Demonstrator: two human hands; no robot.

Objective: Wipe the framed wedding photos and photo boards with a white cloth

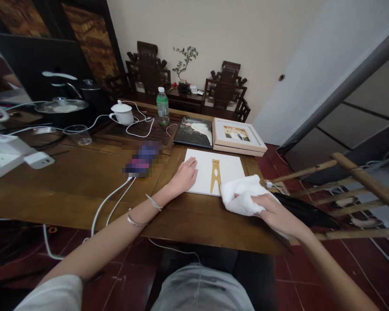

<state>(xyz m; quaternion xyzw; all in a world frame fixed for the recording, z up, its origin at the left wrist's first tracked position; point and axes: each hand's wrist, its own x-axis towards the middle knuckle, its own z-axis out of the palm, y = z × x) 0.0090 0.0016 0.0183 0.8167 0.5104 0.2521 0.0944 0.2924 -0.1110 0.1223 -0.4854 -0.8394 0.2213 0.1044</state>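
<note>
My right hand grips a white cloth, bunched up over the near right corner of a white board or album that lies on the wooden table. My left hand rests flat on the left edge of that board, fingers stretched out. On the board's face is a tan, long-legged animal-like figure; whether it is printed or a loose piece I cannot tell. The cloth comes close to its lower right leg.
Behind the board are a dark photo album and a pale framed photo box. Further left stand a green bottle, a white lidded cup, a plastic cup and a phone with cables. A wooden rack stands right.
</note>
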